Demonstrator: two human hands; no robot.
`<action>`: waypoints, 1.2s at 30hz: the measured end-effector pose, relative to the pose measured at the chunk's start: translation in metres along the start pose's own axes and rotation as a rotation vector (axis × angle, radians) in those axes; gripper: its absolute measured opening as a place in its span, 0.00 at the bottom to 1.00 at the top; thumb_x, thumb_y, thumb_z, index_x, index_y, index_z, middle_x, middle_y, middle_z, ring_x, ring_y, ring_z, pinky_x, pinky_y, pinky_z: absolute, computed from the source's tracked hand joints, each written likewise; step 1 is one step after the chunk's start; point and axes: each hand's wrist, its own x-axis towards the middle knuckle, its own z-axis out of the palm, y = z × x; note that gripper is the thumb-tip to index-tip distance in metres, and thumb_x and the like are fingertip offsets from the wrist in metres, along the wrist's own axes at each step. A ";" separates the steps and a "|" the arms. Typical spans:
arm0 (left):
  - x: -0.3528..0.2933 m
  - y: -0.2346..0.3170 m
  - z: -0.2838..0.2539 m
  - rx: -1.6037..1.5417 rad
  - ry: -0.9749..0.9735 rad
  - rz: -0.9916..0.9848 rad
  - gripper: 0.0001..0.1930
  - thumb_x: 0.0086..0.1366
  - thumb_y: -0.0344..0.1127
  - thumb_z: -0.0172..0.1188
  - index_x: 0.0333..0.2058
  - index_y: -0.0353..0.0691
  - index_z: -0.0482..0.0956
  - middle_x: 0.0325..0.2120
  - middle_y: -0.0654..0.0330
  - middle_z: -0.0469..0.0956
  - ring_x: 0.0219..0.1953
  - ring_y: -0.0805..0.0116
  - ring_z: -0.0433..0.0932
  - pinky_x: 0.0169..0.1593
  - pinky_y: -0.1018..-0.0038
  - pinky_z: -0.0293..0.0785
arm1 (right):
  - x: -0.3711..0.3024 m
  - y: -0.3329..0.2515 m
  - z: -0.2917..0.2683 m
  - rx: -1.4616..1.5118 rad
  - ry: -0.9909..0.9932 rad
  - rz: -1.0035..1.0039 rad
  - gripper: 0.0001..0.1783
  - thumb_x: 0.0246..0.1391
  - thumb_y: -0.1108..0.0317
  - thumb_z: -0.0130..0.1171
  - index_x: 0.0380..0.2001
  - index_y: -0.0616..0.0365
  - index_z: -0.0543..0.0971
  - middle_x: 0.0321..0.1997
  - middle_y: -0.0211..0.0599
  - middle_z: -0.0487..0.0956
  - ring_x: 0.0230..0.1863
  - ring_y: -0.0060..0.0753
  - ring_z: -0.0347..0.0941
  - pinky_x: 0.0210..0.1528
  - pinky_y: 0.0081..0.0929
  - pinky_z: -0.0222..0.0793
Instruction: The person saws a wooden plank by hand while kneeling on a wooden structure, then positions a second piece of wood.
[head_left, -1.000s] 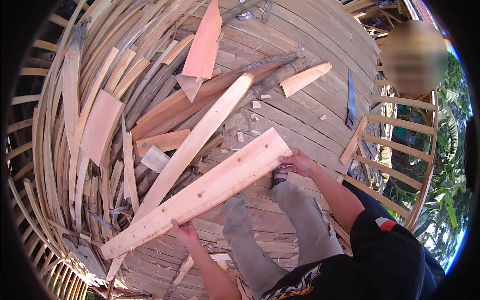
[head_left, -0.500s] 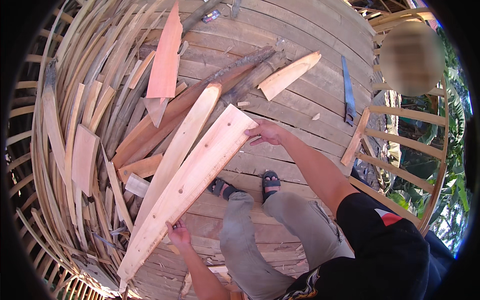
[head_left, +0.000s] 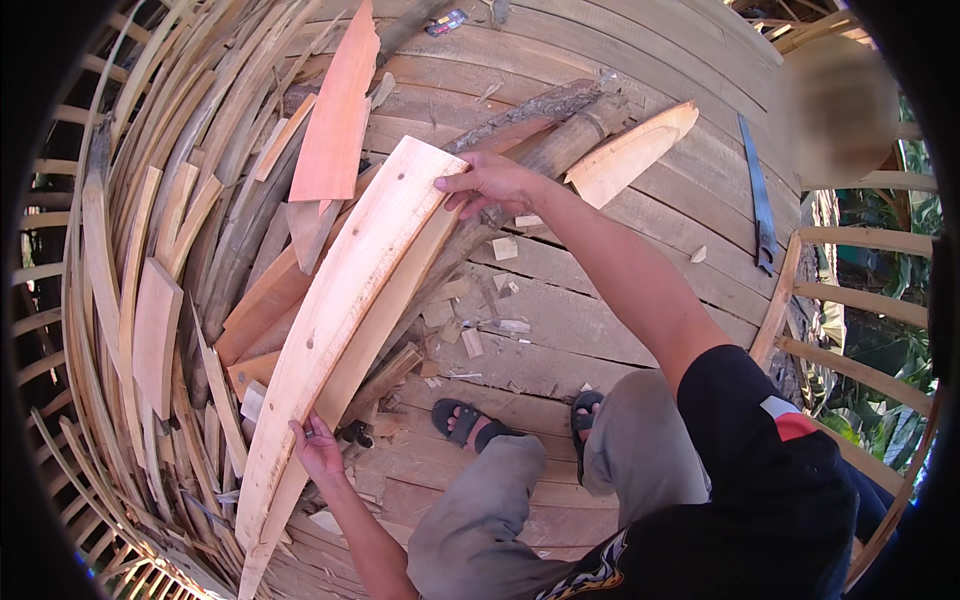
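Note:
A long pale wooden plank [head_left: 345, 310] runs from the lower left up to the middle, lying over a second pale plank [head_left: 400, 295]. My right hand [head_left: 490, 182] grips its far upper end. My left hand [head_left: 318, 450] holds its edge near the lower end. Both arms reach out over a plank floor [head_left: 620, 330]. I stand in grey trousers and dark sandals [head_left: 470, 422] beside the planks.
Many thin curved wood strips [head_left: 150, 250] pile along the left. A reddish board [head_left: 335, 125], rough logs [head_left: 540, 110] and a pale offcut [head_left: 630, 150] lie further out. A handsaw [head_left: 760, 200] rests on the floor at right, by a wooden railing [head_left: 850, 300]. Small wood chips [head_left: 470, 320] litter the floor.
The plank has swung from lying across toward pointing away from me. My right hand moved up and left with its far end; my left hand stayed low on it.

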 end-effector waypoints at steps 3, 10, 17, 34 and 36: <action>0.038 0.018 0.014 -0.061 -0.107 0.120 0.16 0.65 0.31 0.57 0.49 0.30 0.70 0.43 0.50 0.77 0.46 0.61 0.78 0.50 0.71 0.79 | 0.011 -0.022 0.000 -0.174 0.121 -0.080 0.23 0.56 0.49 0.60 0.46 0.56 0.73 0.41 0.33 0.76 0.37 0.25 0.74 0.39 0.28 0.75; 0.114 0.065 0.050 -0.153 -0.218 0.182 0.17 0.65 0.30 0.57 0.50 0.29 0.69 0.42 0.50 0.77 0.45 0.61 0.77 0.53 0.70 0.78 | -0.086 0.066 -0.142 -0.396 0.529 -0.224 0.18 0.57 0.56 0.59 0.43 0.59 0.73 0.35 0.33 0.77 0.29 0.22 0.74 0.30 0.21 0.71; 0.162 0.026 0.046 -0.020 -0.043 0.153 0.18 0.66 0.32 0.56 0.51 0.29 0.67 0.45 0.49 0.75 0.48 0.62 0.75 0.56 0.70 0.76 | -0.291 0.239 -0.284 -0.591 1.140 0.077 0.15 0.52 0.62 0.59 0.38 0.63 0.74 0.33 0.44 0.79 0.30 0.38 0.76 0.34 0.34 0.71; 0.045 -0.038 0.010 -0.066 -0.210 0.134 0.18 0.65 0.33 0.57 0.48 0.26 0.70 0.40 0.50 0.75 0.45 0.62 0.76 0.52 0.72 0.78 | -0.294 0.287 -0.179 -0.839 0.697 0.201 0.18 0.48 0.69 0.58 0.44 0.60 0.73 0.48 0.51 0.71 0.50 0.55 0.70 0.52 0.43 0.67; 0.037 -0.050 0.004 0.004 -0.116 0.184 0.18 0.65 0.35 0.57 0.47 0.26 0.70 0.39 0.50 0.76 0.45 0.63 0.76 0.52 0.73 0.77 | -0.280 0.262 -0.165 -0.812 0.657 0.225 0.17 0.48 0.69 0.58 0.43 0.60 0.73 0.48 0.50 0.71 0.50 0.55 0.70 0.52 0.42 0.67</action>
